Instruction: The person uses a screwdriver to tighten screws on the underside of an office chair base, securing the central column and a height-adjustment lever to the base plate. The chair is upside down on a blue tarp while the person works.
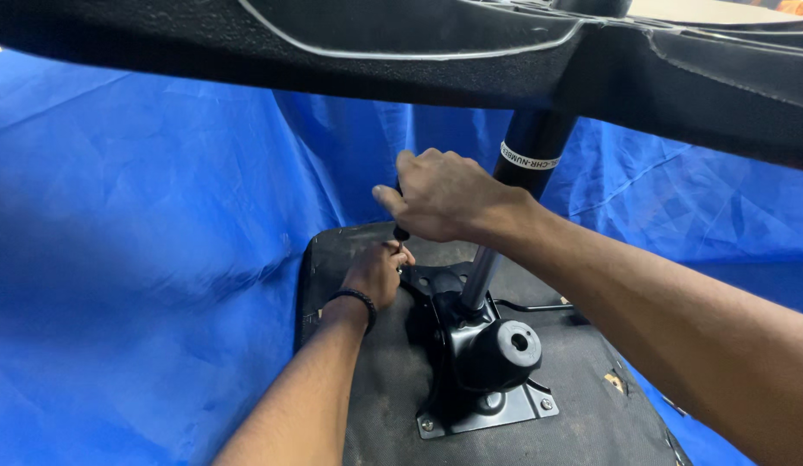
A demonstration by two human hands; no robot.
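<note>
Right hand (pixel 440 203) clenched around the dark handle of a screwdriver (pixel 400 231), held upright, knuckles uppermost, handle mostly hidden inside the fist. Left hand (pixel 377 272) lower down, fingers pinched about the tool's tip where it meets the black metal seat plate (pixel 483 380); whether a screw sits under those fingers cannot be told (covered by the hand). Black band on the left wrist. Judged step in hand: driving or loosening a fastener at the far corner of the plate, tip steadied by the left hand while the right supplies the turn. Next move, as a judgement only, calls for downward pressure kept in line with the shaft, and fingers kept off the tip so a slip does not catch them. Plate lies directly below and slightly right of the grip, bolted flat on the dark underside of a chair seat (pixel 393 397), near corners showing screws already seated. Round socket of the plate toward the viewer; silver and black gas cylinder (pixel 505 216) rising from the plate just right of the right hand, up to the black star-shaped chair base (pixel 401 52) overhead. Thin black lever (pixel 531 305) projecting right from the plate. Blue tarp (pixel 134 259) draped all around.
</note>
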